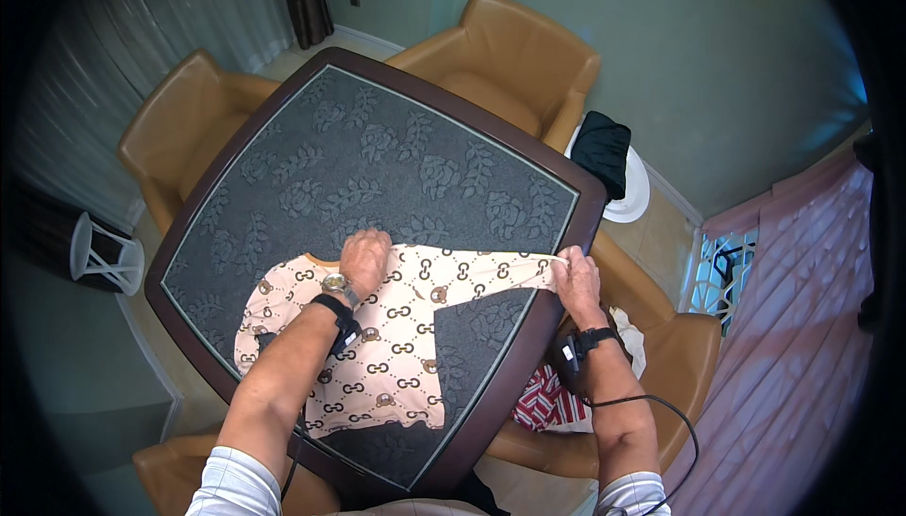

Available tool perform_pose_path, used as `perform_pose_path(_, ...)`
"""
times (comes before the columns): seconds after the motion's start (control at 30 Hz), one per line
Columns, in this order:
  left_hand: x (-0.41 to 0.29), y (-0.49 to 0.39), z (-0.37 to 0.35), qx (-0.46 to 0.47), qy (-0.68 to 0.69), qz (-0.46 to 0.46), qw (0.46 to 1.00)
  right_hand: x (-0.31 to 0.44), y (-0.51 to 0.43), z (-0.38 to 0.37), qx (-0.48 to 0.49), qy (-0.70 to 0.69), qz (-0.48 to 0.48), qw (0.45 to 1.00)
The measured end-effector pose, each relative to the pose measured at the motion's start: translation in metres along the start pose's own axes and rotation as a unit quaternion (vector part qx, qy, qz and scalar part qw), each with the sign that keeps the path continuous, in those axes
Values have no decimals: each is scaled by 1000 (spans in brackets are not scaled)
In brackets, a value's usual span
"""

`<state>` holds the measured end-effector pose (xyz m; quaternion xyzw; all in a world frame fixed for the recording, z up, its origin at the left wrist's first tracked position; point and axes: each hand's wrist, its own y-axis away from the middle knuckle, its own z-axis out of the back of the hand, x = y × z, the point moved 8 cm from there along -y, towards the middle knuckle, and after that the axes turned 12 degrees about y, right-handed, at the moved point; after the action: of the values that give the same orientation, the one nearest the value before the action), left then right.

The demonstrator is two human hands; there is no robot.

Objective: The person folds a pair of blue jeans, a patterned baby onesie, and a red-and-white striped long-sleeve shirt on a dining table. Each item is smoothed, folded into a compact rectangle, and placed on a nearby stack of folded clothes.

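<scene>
A pale pink long-sleeved shirt (396, 346) lies spread on the dark table, printed with chain links and bear heads. My left hand (366, 260) is closed on its shoulder beside the tan-trimmed neckline, with a wristwatch (340, 286) on that wrist. At the table's right edge my right hand (577, 281) grips the cuff of one sleeve (488, 272), which is drawn out straight to the right. The other sleeve (258, 310) curves down on the left, partly hidden behind my left forearm. Each wrist wears a black strap with a small device.
The table has a dark wooden rim (212, 183) and a grey floral top (396, 162). Tan armchairs (524, 48) stand around it. Red-striped cloth (548, 399) and other fabric lie on the right chair. Dark cloth (601, 151) rests on a white stool (633, 194). A black cable (690, 424) loops by my right arm.
</scene>
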<state>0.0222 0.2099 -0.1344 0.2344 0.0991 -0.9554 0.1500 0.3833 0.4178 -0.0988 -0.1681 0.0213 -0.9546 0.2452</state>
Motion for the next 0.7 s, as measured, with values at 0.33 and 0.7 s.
perform_pose_path(0.33, -6, 9, 17, -109, 13, 19, 994, -16, 11, -10, 91, -52, -80, 991)
perform_pose_path(0.7, -111, 65, -36, -21, 108, 13, 994, -20, 18, -10, 2, -264, -95, 960)
